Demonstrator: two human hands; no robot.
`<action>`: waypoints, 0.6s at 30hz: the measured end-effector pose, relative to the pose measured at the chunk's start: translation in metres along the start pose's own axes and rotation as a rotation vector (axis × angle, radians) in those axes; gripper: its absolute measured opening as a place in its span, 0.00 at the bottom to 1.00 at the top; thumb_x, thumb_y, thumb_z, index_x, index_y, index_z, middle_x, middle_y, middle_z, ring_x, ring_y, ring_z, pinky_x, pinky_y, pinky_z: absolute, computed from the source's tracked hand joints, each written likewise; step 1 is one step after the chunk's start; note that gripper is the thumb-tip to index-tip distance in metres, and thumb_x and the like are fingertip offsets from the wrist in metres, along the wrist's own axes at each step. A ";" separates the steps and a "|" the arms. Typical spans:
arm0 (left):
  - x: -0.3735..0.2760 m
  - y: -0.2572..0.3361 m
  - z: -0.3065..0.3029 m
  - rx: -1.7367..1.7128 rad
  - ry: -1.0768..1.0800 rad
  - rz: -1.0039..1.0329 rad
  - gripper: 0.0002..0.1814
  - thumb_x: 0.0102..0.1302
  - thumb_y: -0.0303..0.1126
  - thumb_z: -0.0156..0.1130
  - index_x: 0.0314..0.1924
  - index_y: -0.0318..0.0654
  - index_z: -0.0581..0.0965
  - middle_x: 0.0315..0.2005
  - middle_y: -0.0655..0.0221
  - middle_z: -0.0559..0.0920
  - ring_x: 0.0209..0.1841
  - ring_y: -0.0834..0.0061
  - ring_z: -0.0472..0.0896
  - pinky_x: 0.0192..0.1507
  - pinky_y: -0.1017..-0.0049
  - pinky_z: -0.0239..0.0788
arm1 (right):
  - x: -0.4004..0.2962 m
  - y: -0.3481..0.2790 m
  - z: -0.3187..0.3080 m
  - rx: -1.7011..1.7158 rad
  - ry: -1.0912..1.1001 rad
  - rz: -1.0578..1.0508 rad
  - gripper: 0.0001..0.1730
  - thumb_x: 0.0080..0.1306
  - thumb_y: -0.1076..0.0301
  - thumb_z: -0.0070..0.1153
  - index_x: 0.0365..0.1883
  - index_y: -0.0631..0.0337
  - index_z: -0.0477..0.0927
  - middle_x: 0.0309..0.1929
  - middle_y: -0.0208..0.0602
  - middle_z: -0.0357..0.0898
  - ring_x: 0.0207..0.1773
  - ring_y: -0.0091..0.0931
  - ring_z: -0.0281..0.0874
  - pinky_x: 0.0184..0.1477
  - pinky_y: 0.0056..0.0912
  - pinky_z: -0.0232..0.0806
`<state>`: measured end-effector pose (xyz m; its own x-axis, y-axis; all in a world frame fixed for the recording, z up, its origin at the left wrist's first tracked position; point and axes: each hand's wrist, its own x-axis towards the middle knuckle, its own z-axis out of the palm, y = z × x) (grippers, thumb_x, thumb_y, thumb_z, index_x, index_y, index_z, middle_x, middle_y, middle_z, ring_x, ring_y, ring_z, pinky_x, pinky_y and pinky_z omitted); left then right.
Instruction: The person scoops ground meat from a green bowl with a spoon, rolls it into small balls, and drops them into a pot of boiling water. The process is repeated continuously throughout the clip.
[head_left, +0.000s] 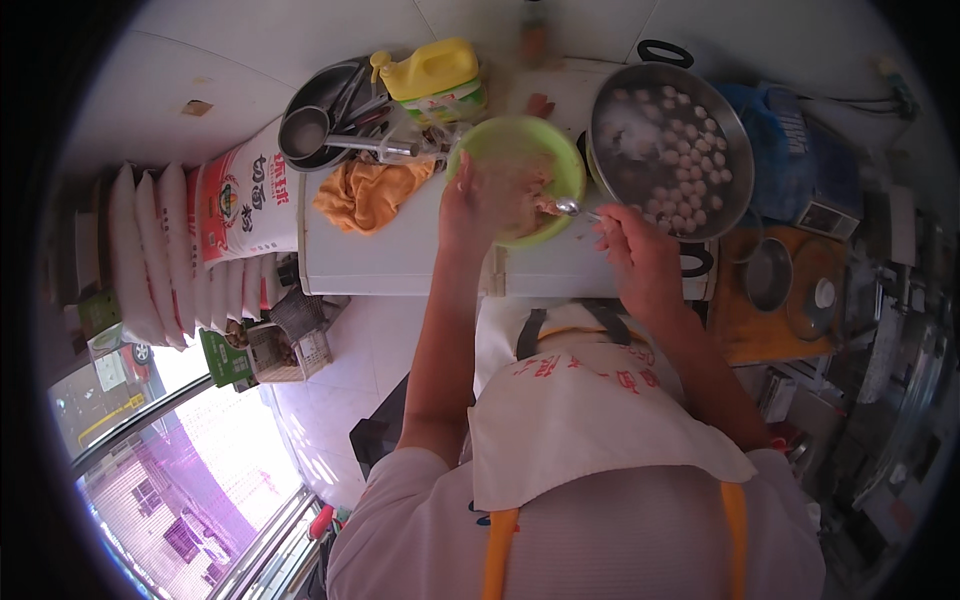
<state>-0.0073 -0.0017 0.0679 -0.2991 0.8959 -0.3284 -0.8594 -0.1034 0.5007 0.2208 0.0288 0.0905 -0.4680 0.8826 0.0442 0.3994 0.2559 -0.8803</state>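
A light green bowl (574, 161) stands before me on the white counter, partly blurred by haze, with pinkish minced paste (531, 199) inside. My left hand (466, 201) is at the bowl's left side, overlapping its rim; whether it grips the rim or holds some paste is hidden. Between the fingers of my right hand (636, 244) is the handle of a metal spoon (568, 206). The spoon's head is over the bowl's right rim, with paste beside it. Right of the bowl, a wide metal pan (748, 169) holds liquid and many pale balls (694, 169), with whitish foam or steam at its left.
An orange cloth (371, 196), a yellow jug (431, 71) and a dark basin (319, 86) with a ladle (306, 135) lie at left. Flour sacks (247, 199) are stacked beyond the counter's left end. At right, an orange board (739, 330) bears a metal bowl (769, 274) and a glass lid (814, 311).
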 end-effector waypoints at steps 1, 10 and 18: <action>0.002 0.001 -0.003 -0.028 0.001 -0.019 0.25 0.88 0.48 0.49 0.29 0.47 0.65 0.21 0.77 0.60 0.22 0.79 0.57 0.24 0.75 0.52 | -0.002 0.012 0.014 -0.034 -0.048 -0.031 0.13 0.75 0.77 0.57 0.56 0.65 0.81 0.42 0.48 0.89 0.38 0.38 0.90 0.42 0.37 0.80; 0.017 0.001 -0.071 0.050 -0.016 0.034 0.26 0.88 0.48 0.47 0.27 0.47 0.66 0.19 0.77 0.61 0.20 0.80 0.58 0.22 0.77 0.52 | 0.047 0.055 0.080 -0.385 -0.148 -0.254 0.19 0.68 0.82 0.51 0.57 0.65 0.81 0.45 0.54 0.86 0.51 0.53 0.85 0.51 0.53 0.77; 0.027 -0.032 -0.129 -0.323 -0.431 0.004 0.29 0.86 0.50 0.52 0.23 0.48 0.66 0.17 0.77 0.63 0.19 0.81 0.61 0.19 0.78 0.50 | 0.059 0.063 0.086 -0.312 -0.270 -0.159 0.18 0.65 0.85 0.56 0.53 0.68 0.84 0.47 0.53 0.88 0.50 0.48 0.89 0.51 0.46 0.80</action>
<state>-0.0416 -0.0303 -0.0603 -0.1636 0.9844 0.0656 -0.9628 -0.1738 0.2068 0.1507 0.0627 -0.0036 -0.7156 0.6985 0.0063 0.5053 0.5239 -0.6857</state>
